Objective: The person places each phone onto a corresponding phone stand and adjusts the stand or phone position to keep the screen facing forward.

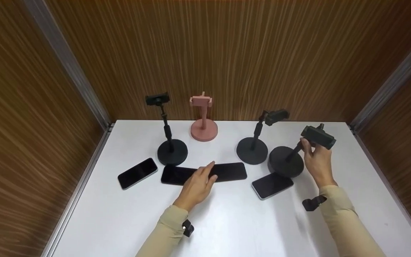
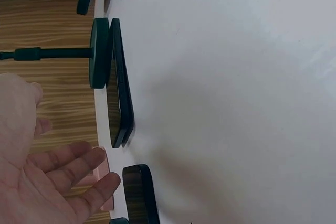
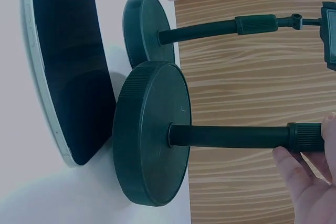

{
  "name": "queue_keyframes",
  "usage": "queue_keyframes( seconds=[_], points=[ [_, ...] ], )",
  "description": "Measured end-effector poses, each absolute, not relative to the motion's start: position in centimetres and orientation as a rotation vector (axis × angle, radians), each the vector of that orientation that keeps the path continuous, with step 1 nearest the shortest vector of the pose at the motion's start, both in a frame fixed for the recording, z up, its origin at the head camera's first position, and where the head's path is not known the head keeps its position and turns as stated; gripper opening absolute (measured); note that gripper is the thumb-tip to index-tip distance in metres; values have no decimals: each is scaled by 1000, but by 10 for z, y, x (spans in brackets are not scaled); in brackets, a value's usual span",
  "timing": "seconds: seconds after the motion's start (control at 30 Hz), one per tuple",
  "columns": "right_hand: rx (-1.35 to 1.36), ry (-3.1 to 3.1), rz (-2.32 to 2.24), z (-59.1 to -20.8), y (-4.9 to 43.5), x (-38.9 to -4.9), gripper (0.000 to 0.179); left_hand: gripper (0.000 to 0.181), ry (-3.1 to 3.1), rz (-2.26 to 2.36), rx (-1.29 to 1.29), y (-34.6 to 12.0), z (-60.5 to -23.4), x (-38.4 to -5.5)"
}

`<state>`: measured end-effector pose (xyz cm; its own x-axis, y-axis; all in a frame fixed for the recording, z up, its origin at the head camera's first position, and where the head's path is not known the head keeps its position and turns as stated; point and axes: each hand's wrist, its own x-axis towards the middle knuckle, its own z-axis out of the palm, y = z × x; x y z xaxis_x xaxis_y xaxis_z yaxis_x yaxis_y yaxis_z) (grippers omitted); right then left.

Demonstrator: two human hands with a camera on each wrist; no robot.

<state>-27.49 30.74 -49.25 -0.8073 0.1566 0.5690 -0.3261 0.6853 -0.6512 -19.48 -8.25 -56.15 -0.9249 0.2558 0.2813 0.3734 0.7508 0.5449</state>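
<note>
Beige long sleeves (image 1: 166, 232) reach in nearest, with a small black device (image 1: 188, 227) at each wrist. Taking the bare left hand (image 1: 195, 187) as the clock's centre, its fingers are extended and slightly spread above one flat black rectangular phone (image 1: 174, 175) towards ten o'clock and another flat black rectangular phone (image 1: 231, 172) towards two; I cannot tell whether any fingertip touches them. Between two and three o'clock, the bare right hand (image 1: 318, 164) pinches a black round-based phone stand (image 1: 284, 162) between thumb and fingers at its ribbed collar (image 3: 306, 137). Its disc overlaps the far edge of a pale-edged black phone (image 1: 271, 186) at three o'clock; whether it touches the smooth white tabletop (image 1: 241, 228) I cannot tell. One upright black stand (image 1: 252, 150) is at two o'clock, another slim black stand (image 1: 171, 152) at eleven, a pink round-based stand (image 1: 204, 131) at twelve, and a silver-edged black phone (image 1: 137, 173) between nine and ten.
</note>
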Motion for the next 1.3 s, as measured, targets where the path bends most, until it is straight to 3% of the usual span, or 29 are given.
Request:
queue_keyframes(
  seconds=[0.5, 0.77, 1.3],
  points=[
    [274, -2253, 1095, -490, 286, -261, 19, 56, -2773, -1000, -451, -86, -567, -193],
    [324, -2241, 1147, -493, 275, -252, 18, 76, -2770, -994, -500, -87, -569, -193],
    [450, -2147, 1350, -498, 259, -241, 18, 80, -2764, -970, -520, -88, -573, -187]
  ],
)
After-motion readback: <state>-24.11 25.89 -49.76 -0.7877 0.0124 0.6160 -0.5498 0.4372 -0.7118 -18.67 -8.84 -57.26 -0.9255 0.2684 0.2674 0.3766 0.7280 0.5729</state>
